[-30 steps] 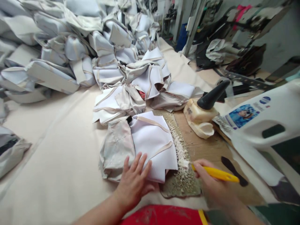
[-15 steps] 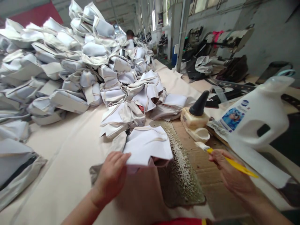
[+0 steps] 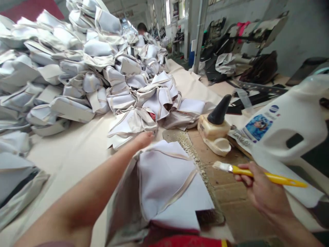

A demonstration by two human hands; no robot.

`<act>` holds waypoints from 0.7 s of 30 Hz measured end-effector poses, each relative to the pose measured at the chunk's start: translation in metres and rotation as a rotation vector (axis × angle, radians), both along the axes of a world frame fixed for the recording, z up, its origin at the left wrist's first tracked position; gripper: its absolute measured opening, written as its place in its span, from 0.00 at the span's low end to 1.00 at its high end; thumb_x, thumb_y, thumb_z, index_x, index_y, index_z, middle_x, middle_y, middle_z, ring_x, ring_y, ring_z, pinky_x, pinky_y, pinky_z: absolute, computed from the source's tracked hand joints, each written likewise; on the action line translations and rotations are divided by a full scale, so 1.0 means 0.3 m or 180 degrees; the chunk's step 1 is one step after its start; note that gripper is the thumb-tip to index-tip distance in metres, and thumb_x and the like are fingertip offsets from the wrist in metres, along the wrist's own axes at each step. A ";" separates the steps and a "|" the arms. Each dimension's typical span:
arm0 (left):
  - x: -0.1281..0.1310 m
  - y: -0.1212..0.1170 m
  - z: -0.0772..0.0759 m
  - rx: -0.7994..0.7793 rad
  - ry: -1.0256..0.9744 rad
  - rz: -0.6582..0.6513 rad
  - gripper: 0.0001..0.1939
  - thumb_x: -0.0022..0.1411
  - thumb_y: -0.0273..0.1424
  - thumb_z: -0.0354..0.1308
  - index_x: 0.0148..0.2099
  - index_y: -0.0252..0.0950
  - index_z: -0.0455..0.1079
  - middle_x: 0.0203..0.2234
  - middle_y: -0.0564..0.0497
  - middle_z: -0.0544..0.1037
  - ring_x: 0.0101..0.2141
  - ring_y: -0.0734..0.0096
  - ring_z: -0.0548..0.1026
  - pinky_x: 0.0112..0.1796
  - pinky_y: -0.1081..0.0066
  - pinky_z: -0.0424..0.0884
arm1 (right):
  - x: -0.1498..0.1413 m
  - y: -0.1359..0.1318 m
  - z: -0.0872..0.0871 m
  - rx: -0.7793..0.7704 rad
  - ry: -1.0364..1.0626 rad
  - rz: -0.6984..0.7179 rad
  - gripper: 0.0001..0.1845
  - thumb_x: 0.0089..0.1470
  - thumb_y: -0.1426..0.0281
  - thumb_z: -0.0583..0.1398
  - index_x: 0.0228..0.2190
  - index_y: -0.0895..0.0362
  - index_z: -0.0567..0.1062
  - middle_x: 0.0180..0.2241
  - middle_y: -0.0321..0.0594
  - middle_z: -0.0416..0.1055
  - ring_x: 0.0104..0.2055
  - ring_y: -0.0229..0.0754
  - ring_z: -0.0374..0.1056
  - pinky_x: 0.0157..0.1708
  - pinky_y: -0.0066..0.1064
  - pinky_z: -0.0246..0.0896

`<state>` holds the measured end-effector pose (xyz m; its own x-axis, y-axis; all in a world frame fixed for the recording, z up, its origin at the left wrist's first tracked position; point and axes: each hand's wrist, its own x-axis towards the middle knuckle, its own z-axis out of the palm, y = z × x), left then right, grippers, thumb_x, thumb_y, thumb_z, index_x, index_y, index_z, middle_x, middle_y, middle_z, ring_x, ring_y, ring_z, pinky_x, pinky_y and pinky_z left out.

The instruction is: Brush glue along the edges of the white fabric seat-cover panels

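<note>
In my right hand [image 3: 259, 181] is a paintbrush [image 3: 277, 178] with a yellow handle, gripped by closed fingers. Its whitish bristles point left, over brown cardboard. A white sewn fabric piece [image 3: 169, 181] with beige binding strips and grey cloth at its side lies close in front of me. My left arm stretches past it, so my left hand [image 3: 145, 139] is at its far side, against the nearest folded piece [image 3: 128, 125] of the pile. The fingers there are too small and partly hidden to read. Beneath the near piece lies a board [image 3: 189, 145] crusted with dried glue.
A large heap of similar white pieces [image 3: 69, 68] fills the left and back. Right of the board stand a glue pot [image 3: 213, 132] with a black cone and a big white jug [image 3: 290, 120]. A sewing machine [image 3: 257, 32] is behind. Further back sits a person [image 3: 141, 29].
My left hand has gone from the near edge of the white piece to beyond its far side. That piece now lies closer to me. The brush has turned more level.
</note>
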<state>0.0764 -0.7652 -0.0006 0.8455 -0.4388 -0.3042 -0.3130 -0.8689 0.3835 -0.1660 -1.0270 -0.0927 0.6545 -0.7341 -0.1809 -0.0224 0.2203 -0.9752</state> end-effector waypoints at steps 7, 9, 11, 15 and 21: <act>-0.257 -0.060 -0.325 0.0381 -0.0569 -0.1355 0.29 0.60 0.53 0.44 0.60 0.48 0.58 0.62 0.50 0.52 0.62 0.50 0.38 0.51 0.35 0.24 | 0.155 0.056 -0.049 -0.0114 0.0260 0.0766 0.13 0.47 0.58 0.62 0.26 0.55 0.72 0.21 0.32 0.68 0.25 0.35 0.62 0.27 0.24 0.57; -0.270 -0.048 -0.368 0.0351 -0.0654 -0.1335 0.29 0.61 0.52 0.42 0.60 0.47 0.58 0.61 0.49 0.53 0.62 0.52 0.39 0.52 0.36 0.26 | 0.236 0.086 -0.065 -0.0480 0.0439 0.1242 0.15 0.51 0.57 0.58 0.24 0.55 0.70 0.21 0.32 0.67 0.25 0.37 0.63 0.30 0.27 0.58; -0.262 -0.038 -0.393 0.0254 -0.0737 -0.1332 0.29 0.61 0.53 0.42 0.60 0.48 0.58 0.61 0.49 0.54 0.62 0.52 0.39 0.53 0.36 0.27 | 0.331 0.121 -0.084 -0.0846 0.0641 0.1657 0.16 0.51 0.56 0.55 0.23 0.55 0.69 0.19 0.33 0.67 0.24 0.38 0.63 0.29 0.29 0.58; -0.247 -0.032 -0.407 0.0064 -0.0791 -0.1296 0.29 0.61 0.53 0.42 0.60 0.48 0.58 0.61 0.49 0.54 0.63 0.54 0.39 0.54 0.39 0.28 | 0.555 0.185 -0.138 -0.1208 0.0718 0.1738 0.15 0.47 0.57 0.54 0.22 0.55 0.69 0.17 0.33 0.65 0.22 0.40 0.63 0.25 0.30 0.57; -0.250 -0.031 -0.404 -0.0033 -0.0753 -0.1231 0.28 0.61 0.53 0.43 0.59 0.48 0.58 0.61 0.49 0.55 0.63 0.57 0.39 0.55 0.41 0.26 | 0.700 0.220 -0.176 -0.1545 0.0727 0.1612 0.15 0.48 0.58 0.51 0.21 0.55 0.67 0.18 0.34 0.64 0.24 0.40 0.63 0.27 0.31 0.56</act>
<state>0.0013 -0.7745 -0.1219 0.6646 -0.7381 -0.1162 -0.6939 -0.6674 0.2705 0.0439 -0.9610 -0.1455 0.9194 -0.3840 -0.0848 -0.2210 -0.3261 -0.9191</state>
